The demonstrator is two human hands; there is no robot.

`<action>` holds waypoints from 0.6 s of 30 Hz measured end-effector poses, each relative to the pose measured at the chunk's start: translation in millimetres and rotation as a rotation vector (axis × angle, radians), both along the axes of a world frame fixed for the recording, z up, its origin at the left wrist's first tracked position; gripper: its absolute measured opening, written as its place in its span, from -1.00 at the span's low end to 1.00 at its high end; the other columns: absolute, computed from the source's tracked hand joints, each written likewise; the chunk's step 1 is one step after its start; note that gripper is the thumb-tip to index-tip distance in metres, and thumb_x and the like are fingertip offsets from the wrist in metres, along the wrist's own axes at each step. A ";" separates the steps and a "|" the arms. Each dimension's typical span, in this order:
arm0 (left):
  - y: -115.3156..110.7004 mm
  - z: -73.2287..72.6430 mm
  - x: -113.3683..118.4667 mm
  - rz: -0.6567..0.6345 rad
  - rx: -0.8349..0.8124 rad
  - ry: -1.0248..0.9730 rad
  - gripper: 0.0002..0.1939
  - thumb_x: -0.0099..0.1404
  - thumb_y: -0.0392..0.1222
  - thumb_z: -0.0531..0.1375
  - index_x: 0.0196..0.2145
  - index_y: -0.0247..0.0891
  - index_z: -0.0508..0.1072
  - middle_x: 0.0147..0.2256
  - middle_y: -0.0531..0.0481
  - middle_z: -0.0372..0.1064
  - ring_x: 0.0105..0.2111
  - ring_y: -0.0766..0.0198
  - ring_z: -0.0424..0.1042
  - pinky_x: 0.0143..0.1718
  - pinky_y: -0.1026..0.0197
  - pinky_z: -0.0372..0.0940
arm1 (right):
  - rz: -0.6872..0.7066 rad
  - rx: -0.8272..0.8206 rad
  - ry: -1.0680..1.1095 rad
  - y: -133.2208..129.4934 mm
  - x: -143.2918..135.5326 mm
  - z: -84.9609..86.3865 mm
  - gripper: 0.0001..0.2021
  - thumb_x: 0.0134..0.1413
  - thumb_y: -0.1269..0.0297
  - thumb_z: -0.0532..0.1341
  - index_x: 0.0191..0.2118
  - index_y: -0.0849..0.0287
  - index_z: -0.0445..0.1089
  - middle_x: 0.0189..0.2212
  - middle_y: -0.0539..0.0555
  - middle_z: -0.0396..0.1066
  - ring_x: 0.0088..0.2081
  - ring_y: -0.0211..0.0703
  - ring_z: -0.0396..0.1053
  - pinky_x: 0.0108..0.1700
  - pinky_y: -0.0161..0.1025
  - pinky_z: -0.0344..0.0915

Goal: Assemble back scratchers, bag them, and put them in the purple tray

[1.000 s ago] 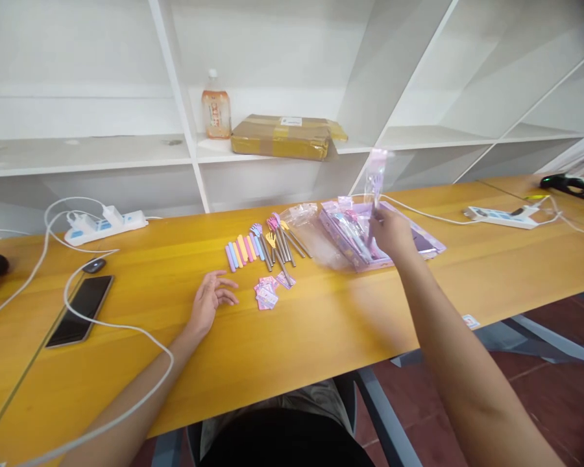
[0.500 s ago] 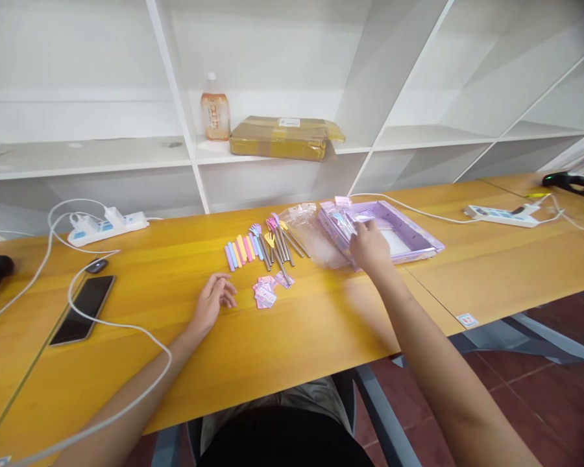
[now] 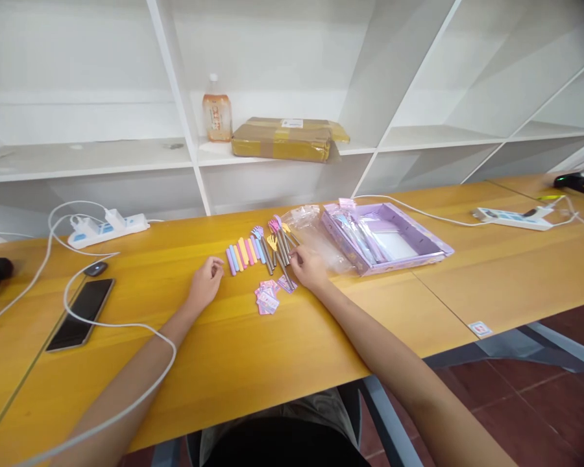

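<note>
My right hand (image 3: 309,267) is closed at the lower end of a yellow-headed back scratcher (image 3: 291,235); its fingers partly hide the rod. Beside it lie several more back scratchers (image 3: 267,254) with metal rods and blue, pink or yellow hand-shaped heads. To their left is a row of pastel tubes (image 3: 244,251) in purple, blue, yellow and pink. My left hand (image 3: 207,283) rests on the table left of this row, its fingers curled in with nothing in them. Small printed cards (image 3: 267,299) lie in an overlapping pile nearer to me.
A purple box (image 3: 409,259) holding clear-wrapped pieces stands on the right, with a clear plastic bag (image 3: 316,237) beside it. A phone (image 3: 82,314), a white cable (image 3: 126,324) and a power strip (image 3: 108,230) are on the left. A taped carton (image 3: 282,139) and a bottle (image 3: 217,117) occupy the shelf.
My right hand has moved left from the purple box to the back scratchers. Clear-wrapped pieces now lie in the box where the hand was. My left hand's fingers have curled in more.
</note>
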State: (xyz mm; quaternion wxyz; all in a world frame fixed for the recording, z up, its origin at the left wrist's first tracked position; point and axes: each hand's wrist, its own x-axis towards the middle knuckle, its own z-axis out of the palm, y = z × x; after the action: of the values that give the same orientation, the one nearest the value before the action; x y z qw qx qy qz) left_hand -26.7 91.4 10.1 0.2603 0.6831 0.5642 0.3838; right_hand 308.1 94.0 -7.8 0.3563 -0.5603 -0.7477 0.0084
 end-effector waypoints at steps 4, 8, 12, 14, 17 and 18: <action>-4.0 -5.3 4.6 -0.070 0.005 0.105 -0.80 0.37 -0.21 0.16 -0.06 -0.12 0.45 -0.26 0.01 0.52 -0.33 0.13 0.45 -0.22 0.12 0.23 | 0.084 0.018 -0.052 -2.2 0.3 -3.4 -0.81 0.29 0.37 0.10 -0.22 0.14 0.48 -0.30 0.13 0.56 -0.27 -0.07 0.46 -0.09 -0.18 0.30; -5.2 -5.8 8.5 -0.111 0.036 0.269 -0.70 0.45 -0.19 0.09 0.09 -0.11 0.44 -0.18 -0.04 0.54 -0.25 0.08 0.49 -0.18 0.09 0.25 | 0.186 0.017 -0.135 1.0 -4.2 -3.9 -0.86 0.23 0.34 0.16 -0.29 0.12 0.49 -0.33 0.11 0.57 -0.31 -0.08 0.42 -0.11 -0.18 0.25; -7.6 -3.7 9.0 -0.144 0.058 0.321 -0.68 0.50 -0.16 0.07 0.12 -0.08 0.46 -0.11 -0.08 0.51 -0.16 0.05 0.51 -0.12 0.06 0.28 | 0.177 0.027 -0.178 5.7 -3.6 -2.6 -0.83 0.25 0.35 0.13 -0.26 0.14 0.50 -0.32 0.13 0.57 -0.31 -0.09 0.41 -0.10 -0.17 0.23; -9.1 -2.7 9.2 -0.149 0.063 0.323 -0.73 0.50 -0.14 0.07 0.05 -0.08 0.50 -0.10 -0.09 0.49 -0.16 0.05 0.51 -0.13 0.06 0.29 | 0.147 0.028 -0.191 6.8 0.0 -1.1 -0.80 0.28 0.37 0.10 -0.25 0.16 0.49 -0.30 0.15 0.58 -0.28 -0.08 0.43 -0.08 -0.17 0.22; -10.7 -2.0 10.5 -0.130 0.077 0.316 -0.81 0.50 -0.12 0.09 -0.11 -0.11 0.51 -0.14 -0.08 0.45 -0.23 0.07 0.48 -0.15 0.06 0.29 | 0.123 0.007 -0.228 6.5 5.9 1.8 -0.80 0.28 0.36 0.12 -0.32 0.15 0.46 -0.35 0.14 0.56 -0.33 -0.10 0.42 -0.13 -0.17 0.17; -11.1 -2.2 10.9 -0.117 0.080 0.323 -0.83 0.49 -0.12 0.10 -0.17 -0.12 0.49 -0.16 -0.08 0.43 -0.25 0.08 0.47 -0.16 0.06 0.29 | 0.119 -0.003 -0.242 6.1 7.1 2.9 -0.80 0.29 0.33 0.13 -0.36 0.15 0.44 -0.39 0.13 0.55 -0.36 -0.11 0.40 -0.15 -0.17 0.15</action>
State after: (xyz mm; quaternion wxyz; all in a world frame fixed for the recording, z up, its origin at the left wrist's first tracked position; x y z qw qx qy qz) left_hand -15.8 80.3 7.9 0.1607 0.7773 0.5422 0.2757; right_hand 315.3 100.0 -4.9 0.2615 -0.5125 -0.8170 -0.0370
